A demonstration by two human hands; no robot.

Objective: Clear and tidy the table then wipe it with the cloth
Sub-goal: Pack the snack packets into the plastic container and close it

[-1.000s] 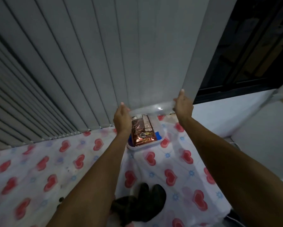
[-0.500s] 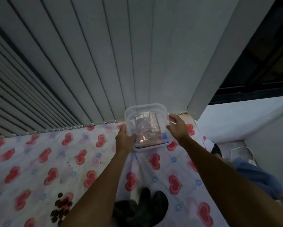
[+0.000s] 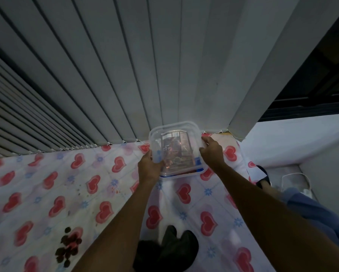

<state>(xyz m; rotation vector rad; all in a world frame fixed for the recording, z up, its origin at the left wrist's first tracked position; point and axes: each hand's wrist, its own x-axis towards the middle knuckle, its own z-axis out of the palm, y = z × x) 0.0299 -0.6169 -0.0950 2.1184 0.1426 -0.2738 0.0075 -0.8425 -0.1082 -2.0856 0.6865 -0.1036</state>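
Observation:
A clear plastic lid [image 3: 174,130] lies over a shallow container [image 3: 184,174] at the far edge of the table, against the blinds. Through the lid I see a brown-red packet [image 3: 176,152] and something blue. My left hand [image 3: 149,167] grips the lid's left edge. My right hand [image 3: 211,152] grips its right edge. A dark crumpled cloth [image 3: 170,250] lies on the heart-patterned tablecloth [image 3: 106,193] near me, between my forearms.
Dark crumbs or a stain [image 3: 68,246] sit at the left front of the tablecloth, with small specks [image 3: 80,191] further back. Vertical grey blinds [image 3: 125,75] stand right behind the table. Off the right edge lie blue fabric [image 3: 311,209] and a white cable [image 3: 296,179].
The lid was held up high above the open container a second ago. Both hands have lowered it onto the container, and the view has tilted down.

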